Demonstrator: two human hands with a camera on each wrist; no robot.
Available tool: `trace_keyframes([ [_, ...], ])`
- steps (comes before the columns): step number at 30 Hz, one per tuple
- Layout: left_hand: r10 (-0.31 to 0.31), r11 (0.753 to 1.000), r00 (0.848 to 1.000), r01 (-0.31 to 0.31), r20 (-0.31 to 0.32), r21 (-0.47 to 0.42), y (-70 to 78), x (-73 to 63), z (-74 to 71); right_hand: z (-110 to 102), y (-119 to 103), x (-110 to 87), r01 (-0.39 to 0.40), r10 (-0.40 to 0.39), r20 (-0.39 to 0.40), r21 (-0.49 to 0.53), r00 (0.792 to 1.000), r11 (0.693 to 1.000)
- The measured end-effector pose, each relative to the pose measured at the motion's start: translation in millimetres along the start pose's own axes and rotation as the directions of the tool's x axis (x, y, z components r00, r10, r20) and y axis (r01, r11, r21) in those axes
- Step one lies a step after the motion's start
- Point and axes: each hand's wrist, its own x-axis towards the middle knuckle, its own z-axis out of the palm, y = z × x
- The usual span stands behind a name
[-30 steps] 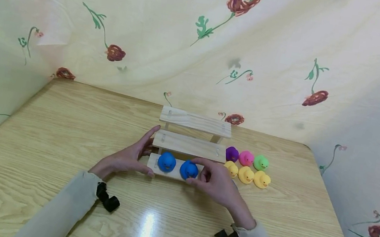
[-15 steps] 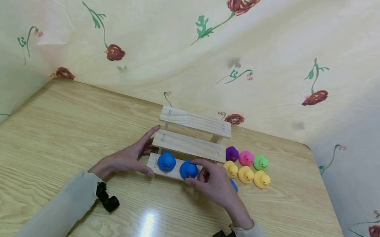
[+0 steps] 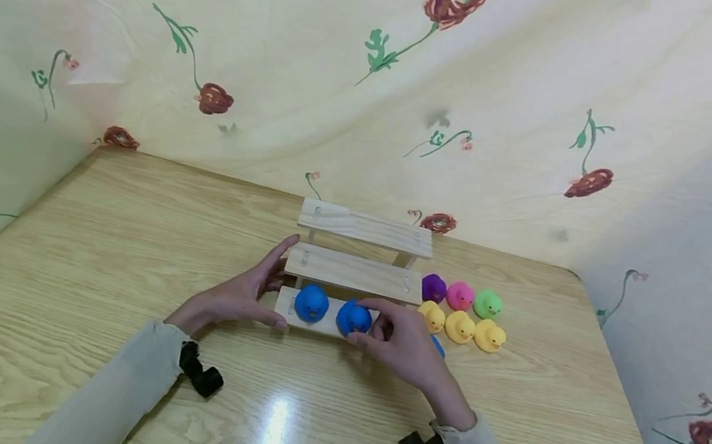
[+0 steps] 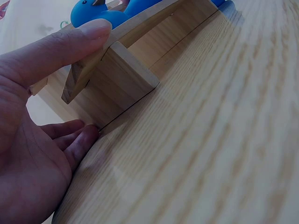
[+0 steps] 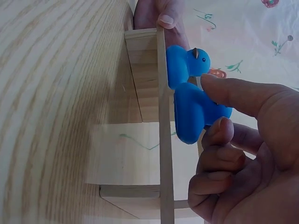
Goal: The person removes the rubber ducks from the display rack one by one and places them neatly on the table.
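Note:
A light wooden three-step stand sits on the table. At its left end my left hand holds it, the thumb on the front edge of the lowest step and the fingers against the side. On that step sits a blue rubber duck. To its right my right hand pinches a second blue rubber duck between thumb and fingers. In the right wrist view the pinched duck is at the step's surface, close beside the other duck. A third blue duck is mostly hidden behind my right hand.
Right of the stand are a purple duck, a pink duck and a green duck. In front of them sit three yellow ducks. A flowered cloth hangs behind the wood-grain table.
My right wrist has shifted slightly, and part of the third blue duck now shows behind it. Both hands keep their hold; the ducks on the lowest step stay in place.

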Motion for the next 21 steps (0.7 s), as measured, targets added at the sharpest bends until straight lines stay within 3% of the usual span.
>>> trace_keyframes([
  [21, 0.011, 1.000, 1.000, -0.011, -0.003, 0.016, 1.3, 0.3, 0.2, -25.9, 3.2, -22.0, -0.043, 0.042, -0.051, -0.024, 0.998, 0.999],
])
